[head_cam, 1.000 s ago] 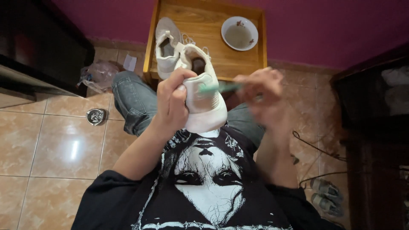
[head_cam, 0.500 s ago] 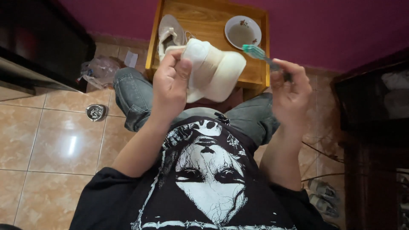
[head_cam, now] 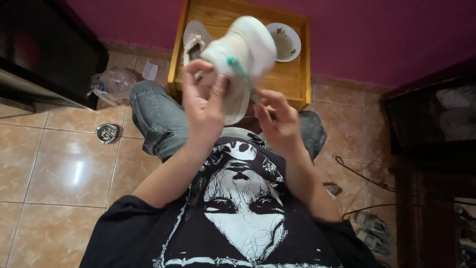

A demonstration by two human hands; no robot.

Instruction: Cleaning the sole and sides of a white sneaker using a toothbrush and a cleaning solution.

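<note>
Head-worn view, steeply downward, close

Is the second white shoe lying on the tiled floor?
No, the second shoe lies on the wooden table, behind the shoe held in the left hand.

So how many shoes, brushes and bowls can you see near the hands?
White sneakers: 2, one held, one on the wooden table
Green toothbrush: 1
Bowl: 1
Total: 4
</note>
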